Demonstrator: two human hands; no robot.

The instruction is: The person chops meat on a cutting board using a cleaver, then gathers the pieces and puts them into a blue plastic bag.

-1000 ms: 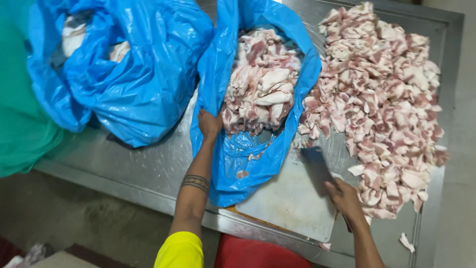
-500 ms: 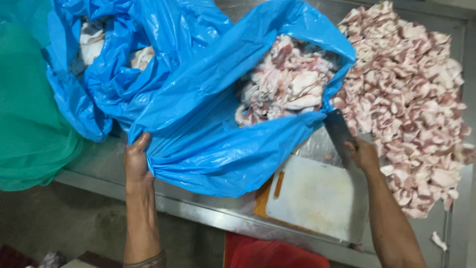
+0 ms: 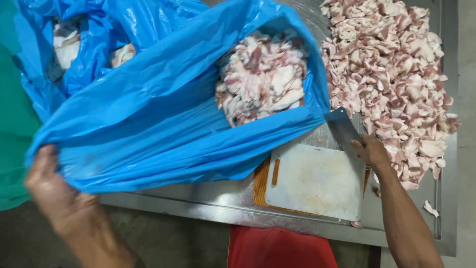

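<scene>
My left hand [image 3: 57,191] grips the edge of a large blue plastic bag [image 3: 163,124] and holds it stretched out past the table's near edge. Chopped pale pink meat [image 3: 263,82] lies inside the bag's open mouth. My right hand [image 3: 371,151] holds a cleaver [image 3: 342,129], its blade against the bag's rim beside a big heap of cut meat pieces [image 3: 396,74] on the steel table [image 3: 208,201]. A white cutting board [image 3: 317,181] rests on a wooden board just below the cleaver.
A second blue bag [image 3: 84,44] with pale meat in it sits at the back left. A green bag [image 3: 15,124] bulges at the far left. Something red [image 3: 280,248] stands under the table's front edge. A stray scrap [image 3: 430,208] lies near the right rim.
My left hand has pulled the bag's edge far to the left and toward me, spreading the plastic wide. The right hand with the cleaver has shifted slightly toward the bag's mouth.
</scene>
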